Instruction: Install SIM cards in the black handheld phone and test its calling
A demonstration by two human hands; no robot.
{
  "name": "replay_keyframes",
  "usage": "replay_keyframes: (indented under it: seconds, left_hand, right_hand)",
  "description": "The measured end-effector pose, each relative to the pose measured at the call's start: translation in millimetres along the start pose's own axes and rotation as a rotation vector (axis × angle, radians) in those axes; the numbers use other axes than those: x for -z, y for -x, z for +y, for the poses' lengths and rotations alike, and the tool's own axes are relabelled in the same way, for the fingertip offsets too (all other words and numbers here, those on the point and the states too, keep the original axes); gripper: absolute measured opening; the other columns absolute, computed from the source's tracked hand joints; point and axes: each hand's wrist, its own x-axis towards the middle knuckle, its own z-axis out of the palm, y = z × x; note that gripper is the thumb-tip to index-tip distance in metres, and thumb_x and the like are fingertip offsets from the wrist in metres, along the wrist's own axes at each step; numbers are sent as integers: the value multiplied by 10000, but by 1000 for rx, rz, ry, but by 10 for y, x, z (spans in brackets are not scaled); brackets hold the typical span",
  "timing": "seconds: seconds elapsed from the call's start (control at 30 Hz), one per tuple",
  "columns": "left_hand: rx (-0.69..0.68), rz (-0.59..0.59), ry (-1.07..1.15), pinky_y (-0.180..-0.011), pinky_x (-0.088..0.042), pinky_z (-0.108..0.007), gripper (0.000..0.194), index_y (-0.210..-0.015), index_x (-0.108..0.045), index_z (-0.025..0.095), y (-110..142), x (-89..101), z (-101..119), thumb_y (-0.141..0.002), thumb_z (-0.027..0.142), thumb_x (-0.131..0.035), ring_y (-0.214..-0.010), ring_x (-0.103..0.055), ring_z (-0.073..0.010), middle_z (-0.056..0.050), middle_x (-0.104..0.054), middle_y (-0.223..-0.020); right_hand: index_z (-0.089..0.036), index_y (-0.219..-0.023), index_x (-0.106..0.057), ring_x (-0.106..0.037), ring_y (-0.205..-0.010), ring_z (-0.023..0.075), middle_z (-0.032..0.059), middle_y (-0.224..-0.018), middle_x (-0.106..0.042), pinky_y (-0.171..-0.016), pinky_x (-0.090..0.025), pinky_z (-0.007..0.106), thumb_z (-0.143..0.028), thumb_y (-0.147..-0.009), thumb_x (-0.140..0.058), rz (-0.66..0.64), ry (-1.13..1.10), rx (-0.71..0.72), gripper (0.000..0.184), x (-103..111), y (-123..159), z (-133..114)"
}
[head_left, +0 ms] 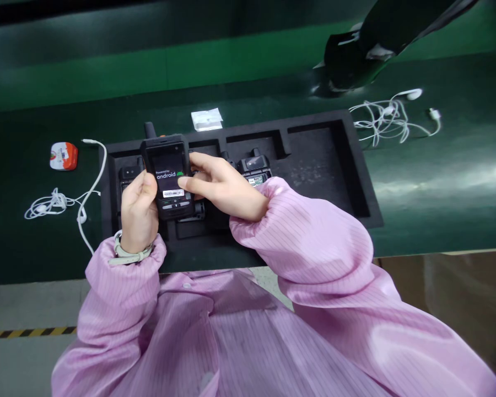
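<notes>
Altogether two hands [139, 207] [225, 184] on one phone [167, 165] above one black tray [314, 165].

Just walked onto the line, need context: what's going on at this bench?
A person in a pink striped smock has a black handset up over a black tray. The left hand grips its left side; the right hand is at its right side, thumb over the lower right of the lit screen, which reads "Powered by android". Whether the thumb presses can't be told. Another device lies in the tray; white earphones lie right of it.
</notes>
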Motion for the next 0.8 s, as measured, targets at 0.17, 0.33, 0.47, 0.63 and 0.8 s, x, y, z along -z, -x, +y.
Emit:
replay_keyframes:
  seconds: [0.17, 0.33, 0.47, 0.63, 0.8]
  left_hand:
    - [6, -3, 8, -924, -626, -388, 322, -858, -746, 201, 2, -5, 8, -910, 518, -716, -1114, -734, -301, -86, -777, -956]
    - [-1, -8, 26, -927, -627, -387, 313, -872, -759, 204, 2, -10, 12, -916, 511, -713, -1114, -737, -294, -82, -785, -965]
    - [8, -3, 13, -932, -627, -389, 324, -866, -760, 206, 1, -15, 17, -897, 527, -728, -1118, -735, -297, -80, -789, -965]
    - [6, -8, 26, -955, -620, -394, 327, -851, -763, 198, -1, -15, 12, -891, 521, -741, -1133, -733, -306, -86, -791, -962]
    - [-9, -13, 38, -990, -610, -404, 314, -886, -771, 190, -4, -7, 1, -906, 501, -734, -1161, -727, -307, -84, -794, -975]
  right_hand:
    - [-165, -1009, -580, -438, -560, 55, -21, -866, -588, -519, -357, 220, -220, -911, -625, 1, -22, -5, 122, 6, -3, 4]
    - [-164, -1003, -586, -440, -549, 49, -26, -854, -586, -512, -353, 213, -207, -909, -631, 5, -21, -4, 113, 10, -3, 6]
    - [-169, -980, -573, -436, -551, 51, -27, -847, -584, -507, -351, 213, -215, -908, -630, 5, -22, 0, 102, 9, -4, 6]
    - [-163, -996, -575, -433, -548, 46, -30, -847, -574, -514, -359, 210, -203, -912, -626, 6, -19, -3, 107, 6, -4, 2]
    - [-168, -972, -557, -435, -539, 46, -36, -832, -555, -499, -333, 214, -206, -919, -616, 3, -7, -4, 87, 5, 0, 2]
